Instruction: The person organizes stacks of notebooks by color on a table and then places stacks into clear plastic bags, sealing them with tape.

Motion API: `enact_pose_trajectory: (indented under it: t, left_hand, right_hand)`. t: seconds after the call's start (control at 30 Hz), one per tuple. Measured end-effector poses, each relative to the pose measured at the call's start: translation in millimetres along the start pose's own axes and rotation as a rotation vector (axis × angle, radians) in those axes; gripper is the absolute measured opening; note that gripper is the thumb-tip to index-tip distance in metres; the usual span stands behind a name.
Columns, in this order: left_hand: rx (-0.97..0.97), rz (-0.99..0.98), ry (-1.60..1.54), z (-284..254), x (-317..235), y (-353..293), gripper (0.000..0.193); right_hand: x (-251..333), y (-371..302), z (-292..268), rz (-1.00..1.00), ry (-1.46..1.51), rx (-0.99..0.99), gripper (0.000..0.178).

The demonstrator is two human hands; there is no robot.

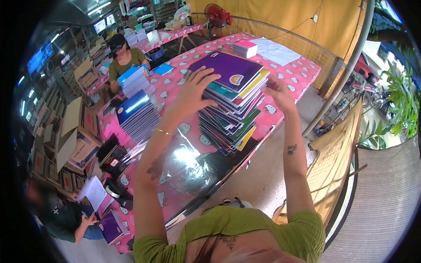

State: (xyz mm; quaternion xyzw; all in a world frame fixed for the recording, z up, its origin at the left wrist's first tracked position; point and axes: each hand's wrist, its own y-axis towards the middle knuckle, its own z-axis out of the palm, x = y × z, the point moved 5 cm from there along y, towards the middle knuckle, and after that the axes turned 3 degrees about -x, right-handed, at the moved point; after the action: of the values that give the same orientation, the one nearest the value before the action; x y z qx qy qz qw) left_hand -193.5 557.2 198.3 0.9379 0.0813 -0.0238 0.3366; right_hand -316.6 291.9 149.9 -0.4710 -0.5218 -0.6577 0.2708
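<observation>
A tall, uneven stack of spiral notebooks stands on the pink table, with a purple-covered notebook on top. Green, yellow and dark covers show along its sides, and the upper part sits offset from the lower. My left hand rests against the stack's left side, fingers spread over the top edge and thumb lower down by the spirals. On the opposite side my right hand is at the stack's right edge, thumb apart and the other fingers partly hidden. Neither hand is wrapped round a notebook.
Clear plastic sheeting covers the near table. Blue notebooks are stacked to the left; a small pink-topped stack and white sheet lie farther back. One co-worker sits across, another at lower left. Cardboard boxes stand left.
</observation>
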Motion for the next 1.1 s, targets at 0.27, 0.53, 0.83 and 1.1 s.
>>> enact_pose_trajectory:
  t: [0.27,0.53,0.83,1.1]
  left_hand:
    - [-0.046,-0.019,-0.268,-7.3,8.6,5.4,0.09]
    - [-0.051,0.021,-0.19,-4.8,6.5,1.7,0.085]
    - [-0.179,0.042,-0.146,-4.0,13.4,-3.6,0.078]
    - [-0.217,0.098,-0.006,1.9,18.1,-11.4,0.079]
  right_hand:
    - [-4.7,10.4,-3.6,-0.253,0.298,-0.04,0.083]
    - [12.3,45.8,-0.1,-0.3,-0.155,0.174,0.1]
    - [30.0,40.2,11.6,-0.194,-0.355,0.333,0.108]
    - [37.8,27.2,-1.8,0.043,-0.213,0.585,0.108]
